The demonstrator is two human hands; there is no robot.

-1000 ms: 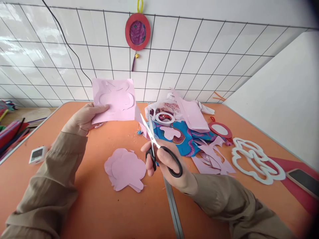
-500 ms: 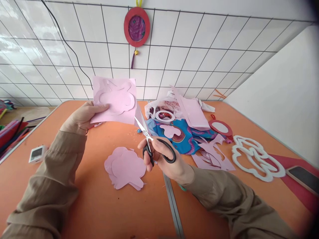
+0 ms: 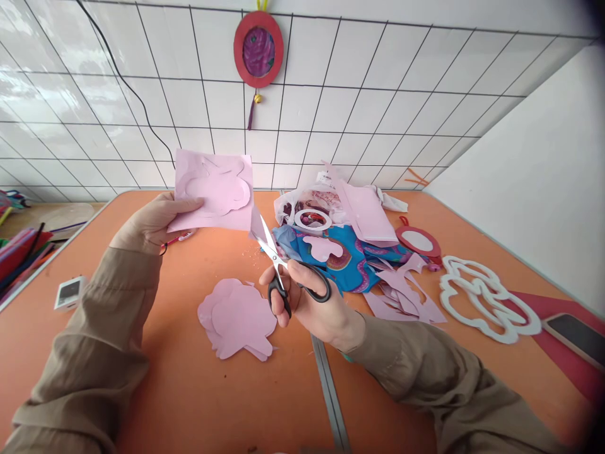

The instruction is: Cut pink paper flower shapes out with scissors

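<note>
The sheet is pinched at its lower left corner between the closed thumb and fingers of the left hand. It is held upright above the table, so its right edge is offered to the scissors. These are gripped in the right hand, with thumb and fingers closed through the black loops and the blades parted at the sheet's lower right corner. Faint flower-like outlines are seen on the sheet, probably as cutting lines. Cutouts are stacked flat below it, seemingly kept apart from the scraps at the right. No brand or writing can be read; print on the bag is too small
</note>
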